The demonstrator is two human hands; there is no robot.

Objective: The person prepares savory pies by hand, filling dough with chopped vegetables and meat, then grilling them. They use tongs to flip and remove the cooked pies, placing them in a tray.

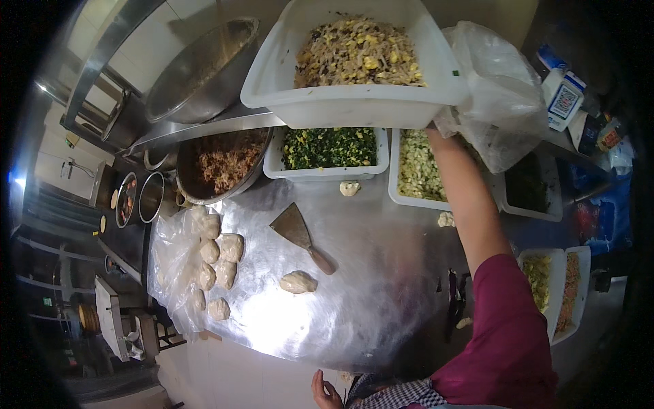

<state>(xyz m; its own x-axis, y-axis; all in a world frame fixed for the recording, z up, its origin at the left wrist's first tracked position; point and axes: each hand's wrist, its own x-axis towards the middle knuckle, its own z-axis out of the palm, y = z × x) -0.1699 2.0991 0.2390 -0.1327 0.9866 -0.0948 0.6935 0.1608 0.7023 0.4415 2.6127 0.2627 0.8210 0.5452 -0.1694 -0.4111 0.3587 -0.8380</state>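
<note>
At the bottom edge, my left hand [326,391] hangs beside the checked apron [401,396], fingers loosely apart and holding nothing visible. My right forearm [467,199] reaches over the tub of chopped pale green filling [418,168], while the right hand itself is hidden behind the upper white tub [357,106] and the clear plastic bag [498,87]. On the steel table [378,235] lie a scraper [296,227] with a triangular blade and a lone dough lump [298,282]. Several dough pieces [225,248] rest by a plastic sheet [173,260] on the left.
Egg-flecked filling [360,51] is in the upper tub on the shelf, next to a tilted steel bowl [199,71]. Below stand a bowl of brownish filling [230,163] and a tub of dark green filling [329,148]. More filling tubs [549,286] stand at right.
</note>
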